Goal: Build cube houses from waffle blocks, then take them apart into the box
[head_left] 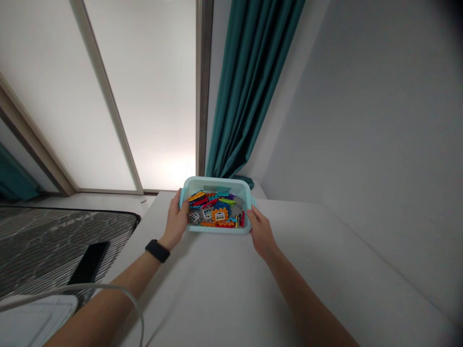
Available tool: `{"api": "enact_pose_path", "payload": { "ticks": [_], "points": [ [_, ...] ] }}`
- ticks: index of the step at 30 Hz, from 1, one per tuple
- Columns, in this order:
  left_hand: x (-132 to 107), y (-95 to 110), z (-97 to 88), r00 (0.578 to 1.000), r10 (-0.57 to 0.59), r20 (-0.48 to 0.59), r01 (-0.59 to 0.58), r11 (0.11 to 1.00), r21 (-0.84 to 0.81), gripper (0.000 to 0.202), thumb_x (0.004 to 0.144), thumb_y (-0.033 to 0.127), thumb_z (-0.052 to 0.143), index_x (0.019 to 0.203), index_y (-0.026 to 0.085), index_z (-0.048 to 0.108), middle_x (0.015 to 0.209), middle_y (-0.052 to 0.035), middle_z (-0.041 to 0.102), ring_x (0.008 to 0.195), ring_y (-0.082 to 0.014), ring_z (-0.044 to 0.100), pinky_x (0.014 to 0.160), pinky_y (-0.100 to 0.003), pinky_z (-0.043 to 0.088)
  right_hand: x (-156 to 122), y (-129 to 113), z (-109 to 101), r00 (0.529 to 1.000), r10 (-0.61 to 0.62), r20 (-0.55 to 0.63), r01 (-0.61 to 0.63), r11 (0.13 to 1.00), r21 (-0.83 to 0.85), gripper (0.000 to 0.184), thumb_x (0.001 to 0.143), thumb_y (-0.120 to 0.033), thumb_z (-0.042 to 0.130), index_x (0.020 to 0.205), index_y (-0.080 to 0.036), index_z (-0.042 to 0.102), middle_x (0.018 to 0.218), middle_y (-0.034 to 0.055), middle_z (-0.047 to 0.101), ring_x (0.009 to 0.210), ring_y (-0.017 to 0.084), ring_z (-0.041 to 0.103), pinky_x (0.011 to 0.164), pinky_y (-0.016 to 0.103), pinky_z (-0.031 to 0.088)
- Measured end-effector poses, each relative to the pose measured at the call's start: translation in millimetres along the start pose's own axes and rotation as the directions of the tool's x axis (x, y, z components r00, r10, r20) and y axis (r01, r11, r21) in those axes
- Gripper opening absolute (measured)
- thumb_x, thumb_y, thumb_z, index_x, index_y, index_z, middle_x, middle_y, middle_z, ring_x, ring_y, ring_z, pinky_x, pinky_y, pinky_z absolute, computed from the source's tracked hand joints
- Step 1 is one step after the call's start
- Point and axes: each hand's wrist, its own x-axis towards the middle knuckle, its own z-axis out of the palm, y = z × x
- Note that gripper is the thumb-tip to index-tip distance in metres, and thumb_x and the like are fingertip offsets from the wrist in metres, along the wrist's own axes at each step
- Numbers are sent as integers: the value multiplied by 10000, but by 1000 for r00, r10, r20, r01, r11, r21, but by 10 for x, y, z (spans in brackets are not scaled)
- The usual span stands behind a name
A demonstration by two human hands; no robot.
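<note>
My hands hold a pale aqua plastic bin (217,230) by its two short sides, near the far edge of a white surface (220,294). My left hand (175,224) grips the left wall, and my right hand (261,233) grips the right corner. The bin is full of multicoloured toy building blocks (215,209), including orange, red, blue and grey pieces. Several small white toy windows (220,216) lie among them. I cannot tell whether the bin rests on the surface or is lifted.
A black phone (88,262) lies on a striped grey mattress (47,246) to the left. A white cable (108,287) curves across my left forearm. A teal curtain (246,86) and a frosted glass door (144,96) stand beyond the bin, with a grey wall (361,120) on the right.
</note>
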Motion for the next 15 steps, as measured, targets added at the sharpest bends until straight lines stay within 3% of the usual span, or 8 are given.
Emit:
{"api": "enact_pose_path", "payload": {
  "ticks": [4,7,11,15],
  "points": [
    [19,75,-27,1000,-12,15,12,999,32,553,892,381,597,1408,212,494,1476,-97,501,1384,-260,433,1192,-412,281,-26,-68,31,998,63,4,-62,998,-25,586,777,-507,699,1278,-207,650,877,14,760,618,187,641,502,291,544],
    [3,201,-64,992,-115,42,118,991,-68,518,858,374,624,1345,213,554,1370,-90,601,1281,-274,535,1101,-422,406,-93,-136,40,997,78,-25,-78,997,-1,501,776,-477,705,1185,-188,685,728,-4,716,490,143,561,368,230,455],
    [-43,431,-208,937,-240,255,260,965,-45,529,800,334,686,1303,206,589,1232,-97,684,1088,-278,651,953,-413,518,-207,-234,-103,990,138,20,-138,990,8,423,784,-461,701,1088,-167,711,530,-47,589,380,108,464,275,194,377],
    [-123,534,-416,889,-252,382,255,966,42,541,791,365,710,1308,246,601,1294,-86,665,1161,-297,630,985,-403,511,-307,-264,-374,975,195,107,-174,969,-178,421,764,-447,730,1086,-176,718,598,-16,655,402,125,529,266,206,436]
  ]
}}
